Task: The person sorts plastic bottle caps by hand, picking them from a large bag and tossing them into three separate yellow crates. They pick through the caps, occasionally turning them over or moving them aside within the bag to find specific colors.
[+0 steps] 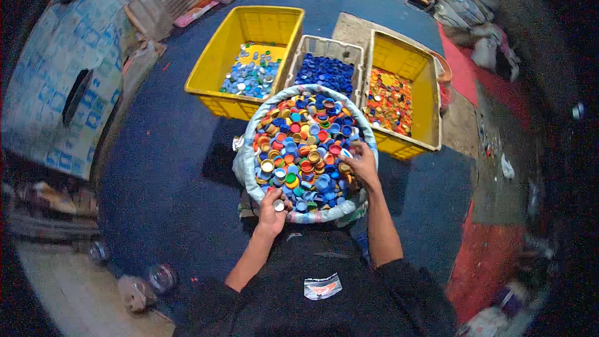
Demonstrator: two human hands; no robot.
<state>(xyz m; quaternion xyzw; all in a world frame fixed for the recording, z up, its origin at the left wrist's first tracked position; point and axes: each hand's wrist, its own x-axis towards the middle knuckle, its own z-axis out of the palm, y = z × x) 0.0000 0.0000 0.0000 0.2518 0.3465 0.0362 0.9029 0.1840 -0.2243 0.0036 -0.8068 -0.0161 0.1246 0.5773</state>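
Note:
A round sack with a rolled pale rim stands in front of me, heaped with bottle caps in red, orange, blue, yellow, green and white. At its near left rim, my left hand is curled round a whitish bottle cap; whether more caps lie in that palm is hidden. Over the right side of the heap, my right hand has thumb and finger closed about a white and blue bottle cap.
Beyond the sack stand a yellow crate with light blue and some green caps, a white crate with dark blue caps, and another yellow crate with orange and red caps. Dark blue matting covers the floor. Bags pile up far right.

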